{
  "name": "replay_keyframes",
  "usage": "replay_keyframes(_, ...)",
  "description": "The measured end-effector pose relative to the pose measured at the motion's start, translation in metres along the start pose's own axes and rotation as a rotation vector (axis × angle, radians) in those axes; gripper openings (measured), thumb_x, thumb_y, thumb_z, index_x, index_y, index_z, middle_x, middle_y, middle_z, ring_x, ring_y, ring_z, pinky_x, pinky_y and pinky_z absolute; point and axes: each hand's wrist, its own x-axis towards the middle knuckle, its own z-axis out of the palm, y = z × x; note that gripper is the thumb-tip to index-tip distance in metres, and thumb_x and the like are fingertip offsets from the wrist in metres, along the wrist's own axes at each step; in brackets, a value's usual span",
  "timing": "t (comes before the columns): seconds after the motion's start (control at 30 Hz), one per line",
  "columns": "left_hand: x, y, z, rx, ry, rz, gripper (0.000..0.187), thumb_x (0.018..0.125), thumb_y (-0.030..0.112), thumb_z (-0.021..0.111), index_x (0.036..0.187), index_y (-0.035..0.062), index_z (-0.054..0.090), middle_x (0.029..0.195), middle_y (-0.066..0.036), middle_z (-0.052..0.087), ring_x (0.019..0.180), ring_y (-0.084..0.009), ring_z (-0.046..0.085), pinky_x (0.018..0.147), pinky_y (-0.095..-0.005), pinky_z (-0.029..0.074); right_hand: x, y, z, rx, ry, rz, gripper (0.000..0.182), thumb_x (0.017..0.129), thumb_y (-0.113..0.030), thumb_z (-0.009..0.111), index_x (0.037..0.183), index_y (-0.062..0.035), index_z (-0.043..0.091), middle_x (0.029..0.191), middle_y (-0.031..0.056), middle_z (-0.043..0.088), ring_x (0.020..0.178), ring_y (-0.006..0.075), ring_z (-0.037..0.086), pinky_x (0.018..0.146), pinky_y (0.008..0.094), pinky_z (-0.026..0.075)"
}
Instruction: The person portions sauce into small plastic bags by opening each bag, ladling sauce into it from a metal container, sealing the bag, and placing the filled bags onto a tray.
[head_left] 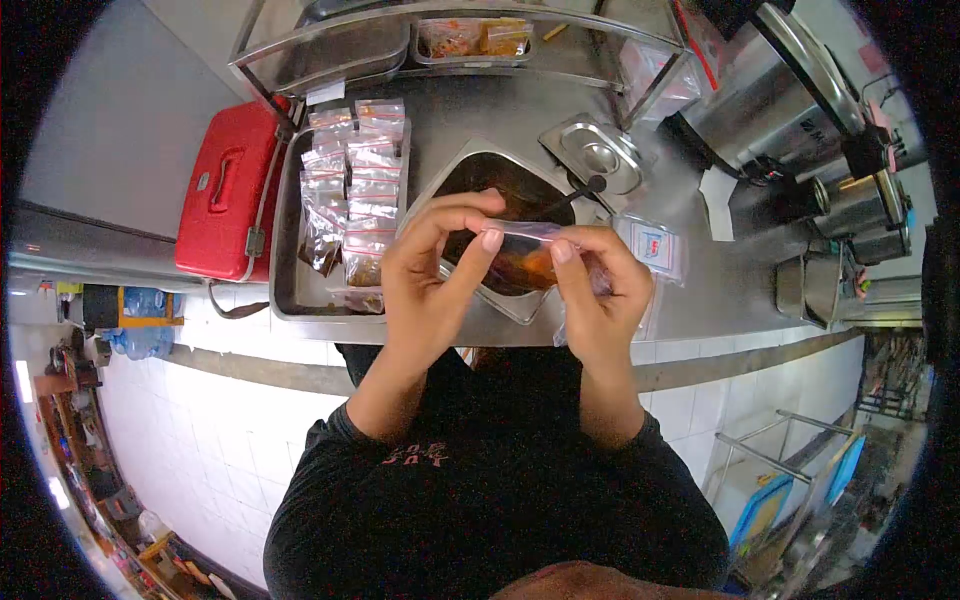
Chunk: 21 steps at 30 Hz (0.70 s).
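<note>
My left hand point(425, 275) and my right hand point(605, 305) pinch the top edge of a small clear zip bag point(535, 266), thumbs and forefingers along its strip. Something orange-brown shows inside it. Behind the bag, and partly hidden by my hands, sits a steel pan point(522, 310) of dark brown sauce. A black-handled utensil point(575, 194) leans out of the pan to the right. Right of my right hand lie flat clear bags point(655, 248) with a printed label. On my left, a steel tray point(287, 240) holds rows of filled zip bags point(372, 180).
A steel lid point(600, 158) lies behind the pan, under a raised metal shelf point(460, 14) with food trays. At far left stands a red case point(225, 190). Large steel pots point(770, 100) line the right side. The counter's front edge is close to my body.
</note>
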Motion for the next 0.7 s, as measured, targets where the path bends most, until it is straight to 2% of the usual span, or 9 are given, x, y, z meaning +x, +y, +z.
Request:
replay_keyframes(0.07, -0.003, 0.0, 0.002, -0.066, -0.01, -0.008, 0.008, 0.094, 0.0, 0.066, 0.102, -0.0021, 0.065, 0.116, -0.013, 0.066, 0.116, -0.022, 0.062, 0.104, -0.036, 0.044, 0.001, 0.003, 0.0, -0.082, -0.003, -0.119, 0.006, 0.093, -0.005, 0.07, 0.096, 0.0001, 0.071, 0.079, 0.0006, 0.068, 0.063, 0.0018, 0.051, 0.056, 0.02, 0.039)
replay_keyframes(0.3, -0.004, -0.004, 0.003, -0.12, -0.067, -0.002, 0.009, 0.094, -0.003, 0.064, 0.103, -0.0027, 0.063, 0.116, -0.013, 0.064, 0.115, -0.0225, 0.063, 0.104, -0.0352, 0.045, 0.005, -0.003, 0.0, -0.077, -0.12, -0.087, 0.008, 0.086, -0.002, 0.075, 0.094, -0.0005, 0.072, 0.08, 0.0016, 0.069, 0.065, 0.0028, 0.056, 0.055, 0.0199, 0.041)
replay_keyframes(0.37, -0.003, -0.002, 0.003, 0.001, -0.084, 0.063, 0.009, 0.092, -0.003, 0.065, 0.101, -0.0027, 0.065, 0.115, -0.013, 0.066, 0.113, -0.0225, 0.063, 0.103, -0.0355, 0.045, 0.006, -0.002, 0.003, -0.068, -0.135, -0.152, 0.009, 0.084, -0.002, 0.076, 0.092, -0.0009, 0.072, 0.081, 0.0019, 0.07, 0.065, 0.0035, 0.057, 0.053, 0.0203, 0.041)
replay_keyframes(0.5, -0.003, 0.004, 0.0, 0.058, -0.11, 0.107, 0.007, 0.088, -0.002, 0.07, 0.094, -0.0016, 0.068, 0.11, -0.014, 0.069, 0.111, -0.0244, 0.065, 0.102, -0.0366, 0.046, 0.008, -0.007, 0.005, -0.033, -0.179, -0.125, 0.009, 0.082, -0.001, 0.075, 0.09, -0.001, 0.071, 0.083, 0.0033, 0.071, 0.067, 0.006, 0.06, 0.053, 0.0205, 0.042)
replay_keyframes(0.57, -0.003, 0.004, -0.011, 0.091, -0.163, 0.171, 0.007, 0.086, 0.0, 0.073, 0.092, 0.0006, 0.07, 0.104, -0.012, 0.073, 0.106, -0.0241, 0.068, 0.104, -0.0407, 0.046, 0.01, -0.004, 0.003, -0.092, -0.197, -0.308, 0.01, 0.079, 0.001, 0.075, 0.088, -0.0016, 0.071, 0.083, 0.005, 0.071, 0.069, 0.0087, 0.064, 0.054, 0.0206, 0.043)
replay_keyframes(0.7, -0.016, 0.025, -0.034, 0.142, -0.124, 0.137, 0.007, 0.085, 0.002, 0.075, 0.09, 0.0016, 0.071, 0.104, -0.012, 0.073, 0.102, -0.0207, 0.068, 0.107, -0.042, 0.043, 0.007, -0.02, 0.004, -0.099, -0.288, -0.237, 0.012, 0.078, 0.002, 0.075, 0.088, -0.0039, 0.072, 0.083, 0.0075, 0.073, 0.07, 0.0109, 0.066, 0.054, 0.0215, 0.044)
